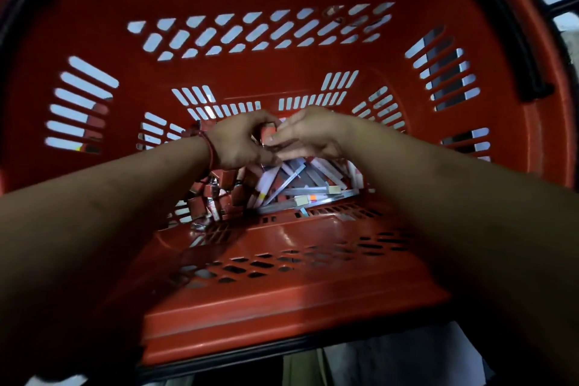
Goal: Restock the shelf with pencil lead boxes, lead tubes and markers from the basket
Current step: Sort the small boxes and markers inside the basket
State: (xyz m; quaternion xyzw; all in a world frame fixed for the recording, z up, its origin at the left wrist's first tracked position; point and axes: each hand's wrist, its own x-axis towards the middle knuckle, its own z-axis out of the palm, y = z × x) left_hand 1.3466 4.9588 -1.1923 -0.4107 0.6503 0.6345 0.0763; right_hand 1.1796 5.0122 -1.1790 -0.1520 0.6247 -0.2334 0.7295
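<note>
Lead boxes [219, 194], small and red, in a loose heap low in the basket [282, 291], at 7 o'clock from the hands. Just beside them, at 6 o'clock from the hands, tubes [300, 185]: long, pale, some with red or orange end marks, lying crisscross and touching the heap. Too blurred to tell tubes from markers.

Basket red, with slotted walls and a black rim [313, 351], filling nearly the whole view. Black handle [532, 72] folded down along the rim at 2 o'clock. Pale ground visible through the slots at 12, 9 and 3 o'clock.

Both forearms reaching in from 7 and 4 o'clock, meeting over the stock near the far wall. Left hand [238, 141] at 9 o'clock of the meeting point, red band [211, 147] round the wrist, fingers [258, 121] curled over a single box [268, 132]. Right hand [310, 135] at 3 o'clock of the same point, fingers [286, 128] close together and nearly straight, tips laid on that same box, thumb tucked below. Box pinched between the two hands, raised clear of the heap, red with a pale patch, its print unreadable.

Near wall of the basket tilted toward the camera, lit along its lower band.
</note>
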